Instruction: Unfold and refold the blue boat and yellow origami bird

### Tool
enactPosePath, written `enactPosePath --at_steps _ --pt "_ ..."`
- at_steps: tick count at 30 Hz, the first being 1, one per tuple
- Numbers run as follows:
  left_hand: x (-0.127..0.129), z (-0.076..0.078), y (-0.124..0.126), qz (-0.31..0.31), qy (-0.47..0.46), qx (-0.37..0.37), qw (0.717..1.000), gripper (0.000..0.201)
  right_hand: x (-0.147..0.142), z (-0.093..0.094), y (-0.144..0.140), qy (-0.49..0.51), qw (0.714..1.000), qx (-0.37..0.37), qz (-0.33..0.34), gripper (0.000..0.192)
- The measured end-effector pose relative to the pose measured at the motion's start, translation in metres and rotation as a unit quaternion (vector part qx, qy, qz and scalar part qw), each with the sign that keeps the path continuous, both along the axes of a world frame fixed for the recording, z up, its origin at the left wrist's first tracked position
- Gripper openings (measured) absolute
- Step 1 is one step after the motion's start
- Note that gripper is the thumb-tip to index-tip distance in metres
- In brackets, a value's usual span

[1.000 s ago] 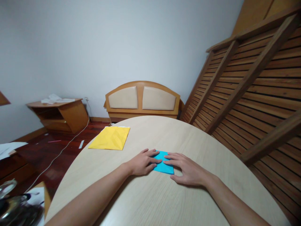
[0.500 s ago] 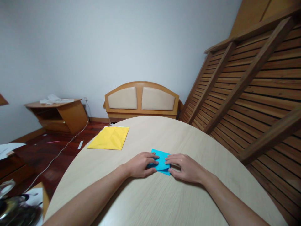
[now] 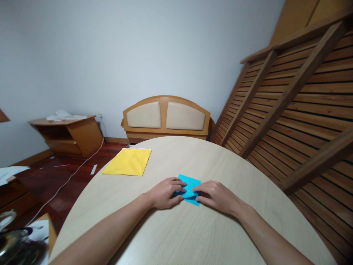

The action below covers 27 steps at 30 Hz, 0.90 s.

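Observation:
A folded sheet of blue paper (image 3: 190,188) lies on the round table, its near flap slightly raised over the layer below. From the left, my left hand (image 3: 167,193) holds the paper, fingers on top and thumb along the near edge. On the other side, my right hand (image 3: 216,195) grips the right edge of the flap between thumb and fingers. Parts of both paper edges are hidden under my fingers.
Yellow paper (image 3: 128,162) lies at the table's (image 3: 234,165) far left, with a white edge showing behind it. Beyond stand a headboard (image 3: 167,114) and a low cabinet (image 3: 85,136). A slatted wooden frame (image 3: 303,99) leans on the right.
My right thumb has moved up slightly and closer to its fingers at the flap's right edge. The left hand and the yellow paper stay nearly in place.

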<state>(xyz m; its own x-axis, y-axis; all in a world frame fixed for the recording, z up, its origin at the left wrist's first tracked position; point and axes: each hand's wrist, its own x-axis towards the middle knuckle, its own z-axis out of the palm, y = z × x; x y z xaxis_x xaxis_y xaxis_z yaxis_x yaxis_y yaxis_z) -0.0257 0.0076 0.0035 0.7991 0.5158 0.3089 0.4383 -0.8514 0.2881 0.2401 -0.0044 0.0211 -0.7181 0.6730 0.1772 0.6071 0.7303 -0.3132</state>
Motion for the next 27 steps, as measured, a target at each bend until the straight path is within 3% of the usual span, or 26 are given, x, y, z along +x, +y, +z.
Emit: enactPosePath --at_steps 21,27 --pt "0.004 0.005 -0.001 0.015 0.006 0.001 1.000 0.017 -0.008 -0.010 0.002 0.036 0.999 0.004 0.037 0.017" --pt "0.004 0.006 -0.002 0.010 0.012 0.012 1.000 0.017 -0.007 -0.012 0.005 0.018 1.000 0.007 0.015 0.026"
